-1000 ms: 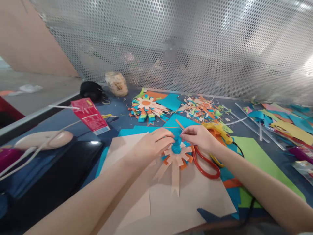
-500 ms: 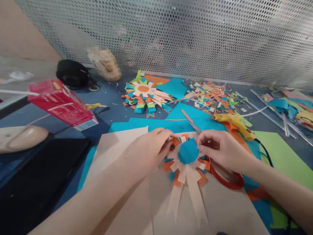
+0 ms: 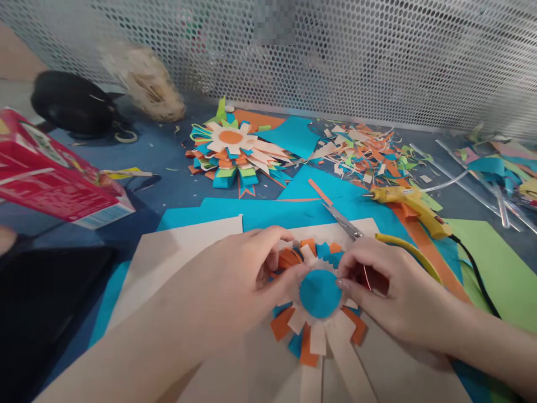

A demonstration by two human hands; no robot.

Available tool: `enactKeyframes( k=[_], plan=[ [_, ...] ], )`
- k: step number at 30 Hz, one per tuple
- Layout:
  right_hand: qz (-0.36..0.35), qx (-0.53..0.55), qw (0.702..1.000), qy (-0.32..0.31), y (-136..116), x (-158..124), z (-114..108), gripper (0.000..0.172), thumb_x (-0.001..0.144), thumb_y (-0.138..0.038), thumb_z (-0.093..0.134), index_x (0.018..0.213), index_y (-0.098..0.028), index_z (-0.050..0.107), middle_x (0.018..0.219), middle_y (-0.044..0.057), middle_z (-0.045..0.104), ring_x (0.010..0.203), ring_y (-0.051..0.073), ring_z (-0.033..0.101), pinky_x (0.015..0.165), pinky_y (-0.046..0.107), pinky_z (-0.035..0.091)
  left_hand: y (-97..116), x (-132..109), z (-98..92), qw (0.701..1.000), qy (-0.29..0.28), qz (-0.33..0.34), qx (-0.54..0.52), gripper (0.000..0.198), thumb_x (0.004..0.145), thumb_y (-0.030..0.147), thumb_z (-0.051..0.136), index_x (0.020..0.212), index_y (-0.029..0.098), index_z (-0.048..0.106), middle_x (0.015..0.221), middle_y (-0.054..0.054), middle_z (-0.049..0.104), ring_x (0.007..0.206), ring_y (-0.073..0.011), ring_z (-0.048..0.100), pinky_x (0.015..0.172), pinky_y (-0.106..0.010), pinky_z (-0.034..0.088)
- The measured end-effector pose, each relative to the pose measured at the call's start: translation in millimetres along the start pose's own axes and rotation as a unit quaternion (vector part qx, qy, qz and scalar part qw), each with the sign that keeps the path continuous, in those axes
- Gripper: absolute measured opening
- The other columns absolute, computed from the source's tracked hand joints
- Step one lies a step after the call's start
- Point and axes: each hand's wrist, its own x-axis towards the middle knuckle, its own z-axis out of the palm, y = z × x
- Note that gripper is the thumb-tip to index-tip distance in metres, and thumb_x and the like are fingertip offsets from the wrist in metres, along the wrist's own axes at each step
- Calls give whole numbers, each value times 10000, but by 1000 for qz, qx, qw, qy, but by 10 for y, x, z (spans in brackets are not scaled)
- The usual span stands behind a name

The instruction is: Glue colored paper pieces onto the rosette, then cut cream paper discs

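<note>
A paper rosette [image 3: 320, 294] has a blue round centre, cream, orange and blue petal strips, and two cream tails hanging toward me. My left hand [image 3: 268, 268] grips its left side, thumb on the cream layer and fingers behind the curled orange strips. On the right, my right hand [image 3: 377, 280] pinches at the edge of the blue circle with thumb and forefinger. Scissors [image 3: 346, 223] lie partly under that hand, blades pointing away and a yellow handle loop showing behind it. Large cream paper [image 3: 188, 246] lies beneath the rosette.
A yellow glue gun [image 3: 413, 208] lies at the right, its black cord running toward me. Farther back are a layered paper flower [image 3: 230, 140] and a heap of paper scraps [image 3: 369, 151]. On the left stand a red carton [image 3: 59, 173] and a dark flat object [image 3: 54, 302].
The view has come closer and turned slightly right. My left hand's thumb now lies over the rosette's cream layer, and the rosette has turned a little. My right hand stays at the blue circle's edge.
</note>
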Motion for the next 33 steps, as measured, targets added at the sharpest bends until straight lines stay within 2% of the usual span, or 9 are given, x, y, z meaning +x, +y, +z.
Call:
enactKeyframes(
  k=[3,8,14,21,28,30,33],
  plan=[
    [-2,-10,1000,13,-8,-12,32,88,729,-147,564,668,-209,552,616,-16,570,520,98,494,452,205,377,42,1,-22,999,-35,12,36,244,713,489,607,692,246,584,554,14,622,411,-158,543,325,-252,315],
    [-32,-44,998,29,-22,-26,54,94,739,-162,561,666,-217,539,608,-12,558,523,108,486,466,222,373,63,7,-23,998,-31,38,47,235,665,450,655,798,264,596,626,-7,646,484,-201,592,363,-286,368],
    [-49,-69,996,34,-16,-43,56,97,749,-163,550,673,-219,530,611,-7,558,533,116,488,490,236,387,44,-6,-7,997,-27,54,49,180,710,418,611,814,273,587,632,2,645,478,-189,588,352,-272,363],
    [-86,-110,989,45,-44,-39,49,116,755,-145,528,668,-219,505,597,-4,557,538,124,492,488,236,390,23,-33,7,997,-38,42,59,347,669,399,632,996,286,604,772,-25,700,575,-224,632,413,-282,414],
    [-126,-153,978,60,-11,-34,67,104,795,-159,522,706,-208,504,642,5,590,607,138,542,553,252,425,11,-31,2,995,-24,56,76,308,640,355,616,941,288,611,694,-14,674,525,-214,598,394,-282,380],
    [-132,-160,976,66,-4,-37,73,85,798,-156,522,730,-205,510,670,6,602,623,138,555,561,252,429,36,-29,-14,995,-41,40,80,315,651,369,593,956,291,613,716,-17,678,539,-214,601,408,-282,388],
    [-138,-159,974,78,-2,-46,76,70,798,-134,522,776,-200,520,720,7,615,655,139,576,577,247,441,95,-17,-43,992,-96,-16,85,317,694,396,551,986,288,608,776,-26,682,624,-227,618,473,-288,416]
  ],
)
